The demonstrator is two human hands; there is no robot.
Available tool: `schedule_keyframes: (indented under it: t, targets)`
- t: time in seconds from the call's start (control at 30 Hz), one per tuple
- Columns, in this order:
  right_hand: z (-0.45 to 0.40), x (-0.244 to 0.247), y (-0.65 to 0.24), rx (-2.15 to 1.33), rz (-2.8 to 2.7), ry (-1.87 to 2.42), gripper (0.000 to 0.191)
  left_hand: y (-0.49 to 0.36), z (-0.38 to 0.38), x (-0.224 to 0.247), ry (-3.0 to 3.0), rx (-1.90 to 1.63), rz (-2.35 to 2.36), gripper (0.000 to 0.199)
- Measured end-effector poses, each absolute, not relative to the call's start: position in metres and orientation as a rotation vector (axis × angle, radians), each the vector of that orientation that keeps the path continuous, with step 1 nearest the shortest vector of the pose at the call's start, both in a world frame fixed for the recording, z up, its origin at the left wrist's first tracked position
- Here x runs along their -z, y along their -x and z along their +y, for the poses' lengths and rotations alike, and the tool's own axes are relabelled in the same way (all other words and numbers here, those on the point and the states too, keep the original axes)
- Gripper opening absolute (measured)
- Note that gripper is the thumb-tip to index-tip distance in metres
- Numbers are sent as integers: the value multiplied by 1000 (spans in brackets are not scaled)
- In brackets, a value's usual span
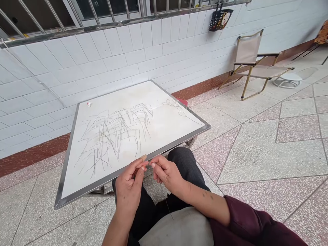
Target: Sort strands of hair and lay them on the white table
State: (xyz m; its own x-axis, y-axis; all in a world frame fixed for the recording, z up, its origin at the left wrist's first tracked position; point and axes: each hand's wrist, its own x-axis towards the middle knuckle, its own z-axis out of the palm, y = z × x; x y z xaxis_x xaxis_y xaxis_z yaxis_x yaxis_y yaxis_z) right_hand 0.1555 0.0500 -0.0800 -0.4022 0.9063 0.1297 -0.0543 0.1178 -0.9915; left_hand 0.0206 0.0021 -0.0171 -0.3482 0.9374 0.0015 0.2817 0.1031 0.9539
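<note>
Just above my lap, at the table's near edge, my two hands meet fingertip to fingertip. My left hand (pixel 130 182) is closed in a pinch with a small orange-red bit at the fingertips, too small to name. My right hand (pixel 167 172) is closed too, thumb against forefinger. From under it a thin dark wire (pixel 167 202) hangs down toward the grey cloth (pixel 180 229) on my lap. Many bent thin wires (pixel 121 118) lie spread over the white tabletop (pixel 156 136). Toward its right corner rests a wire shaped into small loops along a stem (pixel 181 112).
A small red-and-white object (pixel 89 104) sits at the table's far left corner. The tiled wall (pixel 115 61) runs behind the table. A folding chair (pixel 249 63) and a white round stool (pixel 287 80) stand to the right; a dotted bag (pixel 220 19) hangs above.
</note>
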Motion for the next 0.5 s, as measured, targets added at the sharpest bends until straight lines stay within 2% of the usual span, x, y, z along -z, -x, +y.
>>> schedule_keyframes:
  t: [0.5]
  targets:
    - [56,89,-158,-1557,-1335,757,19,-21,5,24,-1372,-1213,1711,30]
